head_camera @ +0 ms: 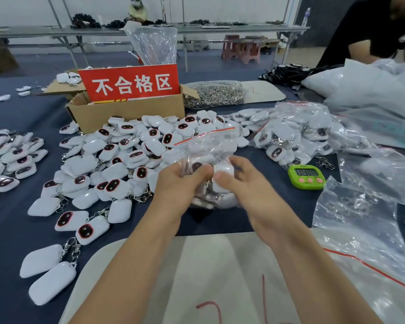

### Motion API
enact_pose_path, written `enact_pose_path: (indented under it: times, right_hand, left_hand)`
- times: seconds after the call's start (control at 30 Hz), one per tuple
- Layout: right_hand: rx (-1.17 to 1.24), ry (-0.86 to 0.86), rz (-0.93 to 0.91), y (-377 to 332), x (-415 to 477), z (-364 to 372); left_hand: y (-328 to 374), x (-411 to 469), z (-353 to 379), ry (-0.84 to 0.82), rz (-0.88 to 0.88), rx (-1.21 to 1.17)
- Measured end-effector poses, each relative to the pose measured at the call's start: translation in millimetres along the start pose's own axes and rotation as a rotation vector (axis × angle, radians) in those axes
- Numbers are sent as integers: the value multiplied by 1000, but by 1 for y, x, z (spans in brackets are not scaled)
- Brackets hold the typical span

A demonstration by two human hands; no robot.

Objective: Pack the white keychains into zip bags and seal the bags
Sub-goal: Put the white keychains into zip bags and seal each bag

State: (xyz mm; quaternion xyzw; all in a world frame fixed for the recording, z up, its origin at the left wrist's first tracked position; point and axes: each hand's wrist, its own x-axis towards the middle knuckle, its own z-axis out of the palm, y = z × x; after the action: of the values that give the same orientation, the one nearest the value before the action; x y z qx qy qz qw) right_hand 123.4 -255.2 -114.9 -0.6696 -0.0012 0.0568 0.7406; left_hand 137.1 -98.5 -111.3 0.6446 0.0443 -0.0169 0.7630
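Holding a clear zip bag [204,148] up off the table [21,230] with both hands. Gripping the bag's left side with the left hand [180,185], fingers [198,175] curled round the plastic and the pieces inside it. Pinching one white keychain [225,171] with the right hand [250,192], thumb and bent fingers closed on it at the bag's right side; too blurred to tell whether inside the plastic or against it. Just above the fingers: the bag's slack mouth with its red seal strip [204,136].

Left of the fingers, spread over the table: a large loose pile of white keychains [117,160], many face up showing a dark oval, with metal clasps attached. Beyond the fingers, behind that pile: a cardboard box [126,113] carrying a red sign [131,84]. Right of the fingers, near: a green timer [306,177]. Past the timer, farther from the fingers: a heap of filled bags [302,132]. Right of the fingers and nearer the body: empty clear bags [360,218] lying crumpled. Under the forearms: a pale mat [208,265] with red marks.
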Motion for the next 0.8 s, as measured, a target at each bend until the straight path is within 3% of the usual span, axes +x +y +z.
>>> enact_pose_path:
  times: [0.13,0.23,0.33,0.5,0.7,0.8]
  right_hand:
    - [-217,-54,-13,6,-3,2]
    - [-151,68,-34,6,-1,1]
    - [-124,199,-52,5,1,-6]
    - [-218,164,38,1,-3,-16]
    - [-129,69,11,-9,-17,-37]
    - [-169,203,-30,-19,-23,-47]
  left_hand:
    - [-3,-3,5,127,-86,45]
    - [-5,-5,5,32,-123,-23]
    - [-11,-11,17,-91,-92,54]
    - [-15,-12,26,-35,-20,63]
    - [-16,-19,40,36,77,138]
    - [-11,-25,62,114,130,217]
